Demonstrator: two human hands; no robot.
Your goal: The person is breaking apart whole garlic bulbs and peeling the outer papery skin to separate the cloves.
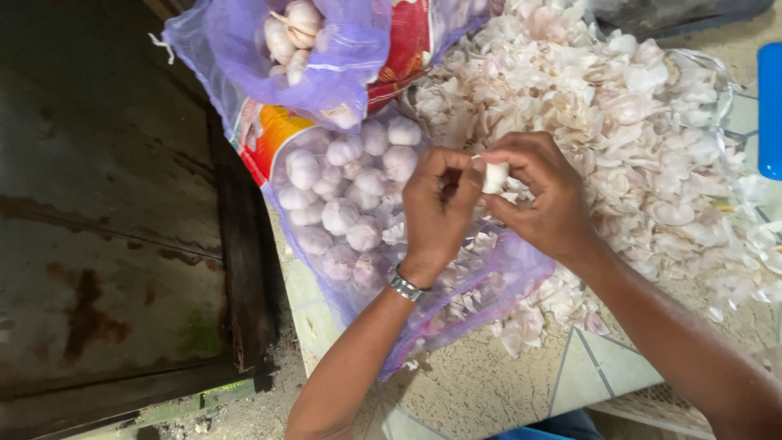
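Two hands, the left hand [437, 213] and right hand [539, 198], are pinching a small white garlic piece [494, 175] between clamped fingertips above the purple mesh bag of garlic bulbs [350, 204], letting papery skins [619, 114] pile alongside.

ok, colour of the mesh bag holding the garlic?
Purple, see-through mesh bag with garlic bulbs inside; shows best in the head view.

purple mesh bag [326, 49], white garlic bulbs [346, 195], blue container [769, 110]
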